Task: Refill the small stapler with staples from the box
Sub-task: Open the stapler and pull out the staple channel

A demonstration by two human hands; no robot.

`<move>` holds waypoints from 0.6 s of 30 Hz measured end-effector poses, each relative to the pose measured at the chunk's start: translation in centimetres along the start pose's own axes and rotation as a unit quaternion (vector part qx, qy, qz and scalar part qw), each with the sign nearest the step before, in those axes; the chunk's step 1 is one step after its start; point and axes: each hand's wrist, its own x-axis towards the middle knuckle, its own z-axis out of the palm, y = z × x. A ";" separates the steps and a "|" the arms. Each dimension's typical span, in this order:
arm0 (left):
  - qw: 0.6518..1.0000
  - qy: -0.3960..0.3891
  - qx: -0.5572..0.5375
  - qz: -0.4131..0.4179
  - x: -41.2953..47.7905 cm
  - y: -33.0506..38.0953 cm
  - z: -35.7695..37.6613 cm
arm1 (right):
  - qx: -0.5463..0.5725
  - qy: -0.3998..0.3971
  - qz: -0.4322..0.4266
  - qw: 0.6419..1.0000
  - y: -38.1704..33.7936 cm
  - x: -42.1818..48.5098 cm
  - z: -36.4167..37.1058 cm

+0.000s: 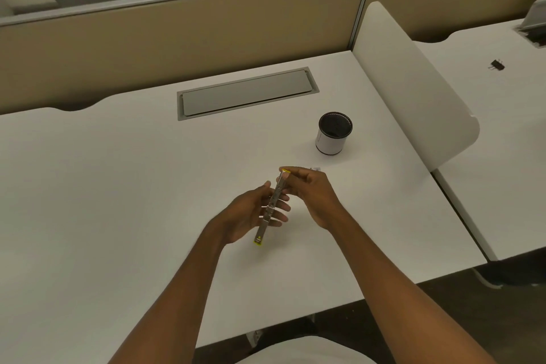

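Observation:
The small stapler [273, 204] is swung fully open into one long metal strip with yellow ends, held above the white desk [118, 186]. My left hand [251, 213] grips its middle and lower part. My right hand [313, 192] pinches its far yellow end. A small white box [315, 169], likely the staple box, peeks out just behind my right hand; most of it is hidden.
A black-and-white pen cup [334, 133] stands beyond my right hand. A grey cable hatch [246, 93] lies further back. A white divider panel [413, 91] bounds the desk's right side. A black binder clip [497, 65] rests on the neighbouring desk.

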 end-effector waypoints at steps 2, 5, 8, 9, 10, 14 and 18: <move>1.000 0.001 -0.018 0.006 0.3 -0.1 0.8 | -0.023 0.008 -0.004 1.000 0.2 0.1 0.2; 0.999 0.013 -0.032 0.012 0.7 -0.2 1.6 | -0.053 0.009 -0.008 0.999 0.2 0.1 0.2; 0.999 0.029 -0.026 0.003 1.0 -0.3 2.2 | -0.087 -0.006 -0.009 0.996 0.1 0.0 0.1; 0.999 0.036 -0.024 -0.001 1.1 -0.3 2.4 | -0.097 -0.010 -0.008 0.995 0.1 0.0 0.1; 0.999 0.043 -0.024 -0.005 1.1 -0.3 2.5 | -0.104 -0.014 -0.006 0.994 0.1 0.0 0.1; 0.998 0.061 -0.030 -0.001 1.2 -0.6 2.8 | -0.126 -0.015 -0.008 0.992 0.0 -0.1 0.1; 0.997 0.068 -0.043 -0.010 1.3 -0.8 2.8 | -0.146 -0.022 -0.013 0.989 -0.1 -0.2 0.1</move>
